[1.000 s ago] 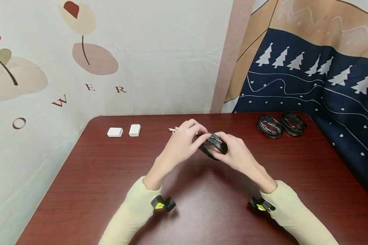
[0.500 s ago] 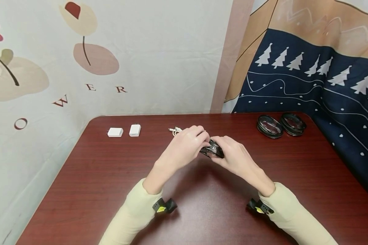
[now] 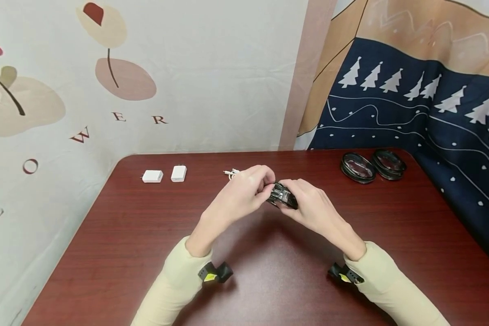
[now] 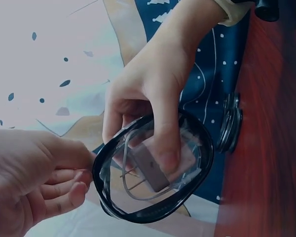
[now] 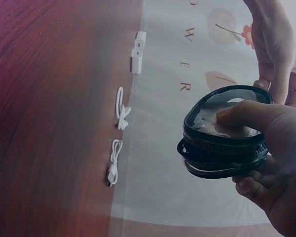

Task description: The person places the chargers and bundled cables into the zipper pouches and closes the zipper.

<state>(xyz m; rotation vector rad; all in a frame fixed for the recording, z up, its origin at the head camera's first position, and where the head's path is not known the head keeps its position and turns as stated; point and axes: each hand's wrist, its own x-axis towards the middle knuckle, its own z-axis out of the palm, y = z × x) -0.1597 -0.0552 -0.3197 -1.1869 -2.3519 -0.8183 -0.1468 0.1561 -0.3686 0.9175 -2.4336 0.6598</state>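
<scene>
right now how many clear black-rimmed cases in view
3: one case held in the right hand, left hand at its edge; a second case and third case on the table at far right.

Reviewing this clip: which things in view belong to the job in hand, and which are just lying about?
Part of the job:
clear case, in left hand and right hand
charger and cable inside it
likely the two loose chargers, two loose cables and two other cases

Just there:
table
pale hanging
navy hanging
wrist devices

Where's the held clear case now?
Clear case: just right of centre in the head view, gripped by the right hand, left hand at its left end.
</scene>
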